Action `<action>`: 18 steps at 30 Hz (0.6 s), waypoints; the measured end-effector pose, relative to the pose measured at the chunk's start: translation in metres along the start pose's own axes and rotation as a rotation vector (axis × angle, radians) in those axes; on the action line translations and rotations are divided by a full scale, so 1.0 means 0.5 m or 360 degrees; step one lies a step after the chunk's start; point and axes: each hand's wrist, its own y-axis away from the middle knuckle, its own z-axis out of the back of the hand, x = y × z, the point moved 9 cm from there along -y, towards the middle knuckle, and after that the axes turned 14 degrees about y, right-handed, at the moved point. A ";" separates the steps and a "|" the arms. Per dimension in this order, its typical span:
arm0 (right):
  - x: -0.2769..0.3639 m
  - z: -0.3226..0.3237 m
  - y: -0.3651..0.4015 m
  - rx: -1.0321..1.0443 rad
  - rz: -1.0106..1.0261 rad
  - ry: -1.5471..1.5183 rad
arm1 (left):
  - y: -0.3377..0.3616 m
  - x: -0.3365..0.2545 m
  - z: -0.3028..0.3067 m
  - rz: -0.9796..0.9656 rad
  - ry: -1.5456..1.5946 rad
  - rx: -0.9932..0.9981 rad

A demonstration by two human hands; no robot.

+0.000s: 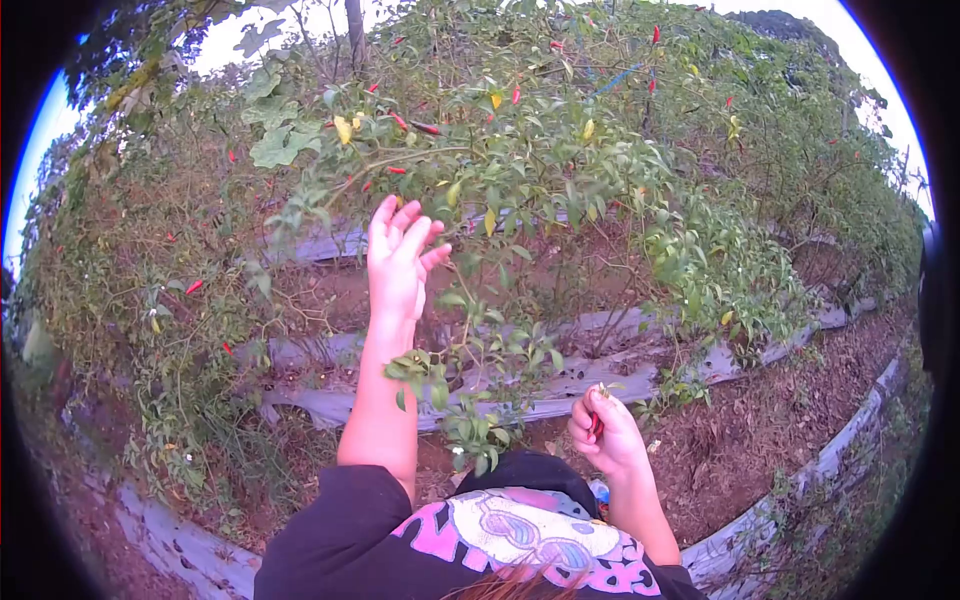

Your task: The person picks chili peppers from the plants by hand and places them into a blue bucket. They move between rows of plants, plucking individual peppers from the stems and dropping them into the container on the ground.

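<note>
My left hand (402, 262) is raised toward the chili plant, fingers apart, with nothing visible in it. Just above its fingertips hangs a red chili (396, 170) among the leaves, and a darker red one (425, 128) is higher up. Lower right, near my body, my right hand (607, 432) is closed around red chilies (597, 426); how many is hidden by the fingers. A small green stem shows at its thumb tip.
Chili bushes (700, 240) with scattered red fruit fill the view ahead. Grey plastic mulch strips (330, 405) run across the soil. A leafy branch (440, 375) crosses beside my left forearm. A post (355, 35) stands at the back.
</note>
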 end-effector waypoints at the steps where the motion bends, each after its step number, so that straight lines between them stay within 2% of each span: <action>1: -0.009 -0.007 -0.001 0.0029 -0.0028 -0.0006 | -0.015 -0.013 -0.011 -0.0059 0.0027 0.0039; 3: -0.026 -0.020 -0.003 0.0140 -0.0062 -0.0021 | -0.035 -0.040 -0.042 -0.0126 0.0021 0.0119; 6: -0.040 -0.035 -0.002 0.0095 -0.0158 0.0000 | -0.059 -0.049 -0.089 0.0011 0.0265 0.0354; 7: -0.036 -0.044 0.001 0.0082 -0.0161 -0.0028 | -0.063 -0.046 -0.094 0.0028 0.0252 0.0309; 11: 0.016 -0.068 0.010 0.0110 -0.0022 0.0086 | -0.022 -0.015 -0.120 0.0013 -0.0089 0.0360; 14: 0.093 -0.097 0.017 0.0232 0.0170 0.0069 | 0.053 0.050 -0.132 0.0002 -0.0262 0.0637; 16: 0.143 -0.108 0.015 0.0231 0.0253 0.0148 | 0.102 0.093 -0.125 0.0168 -0.0084 0.0735; 17: 0.166 -0.106 0.007 0.0114 0.0308 0.0235 | 0.122 0.112 -0.118 0.0251 0.0006 0.0778; 18: 0.189 -0.104 -0.004 -0.0002 0.0360 0.0322 | 0.135 0.127 -0.108 0.0219 -0.0128 0.0852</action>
